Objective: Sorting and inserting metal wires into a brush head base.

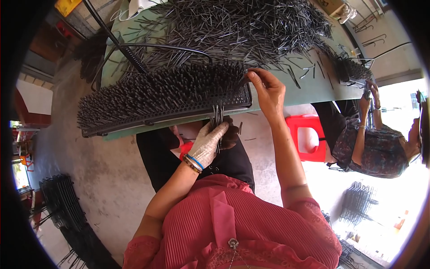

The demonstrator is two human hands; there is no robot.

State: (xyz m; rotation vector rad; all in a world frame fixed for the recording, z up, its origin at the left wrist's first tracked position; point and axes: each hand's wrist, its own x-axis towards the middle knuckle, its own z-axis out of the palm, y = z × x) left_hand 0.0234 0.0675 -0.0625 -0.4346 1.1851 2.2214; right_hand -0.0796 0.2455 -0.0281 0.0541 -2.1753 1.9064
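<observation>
A long black rack with a perforated front lies along the near edge of the table, densely filled with upright thin black rods. My left hand, in a pale work glove with bands at the wrist, is closed around a bundle of loose black rods just below the rack's front edge. My bare right hand is at the rack's right end, thumb and fingers pinched at a rod among the upright ones. The fingertips partly hide that rod.
Behind the rack, a big heap of loose black rods covers much of the green tabletop. A black metal bar rises at the rack's left. To the right are a red stool and a seated person beside another filled rack.
</observation>
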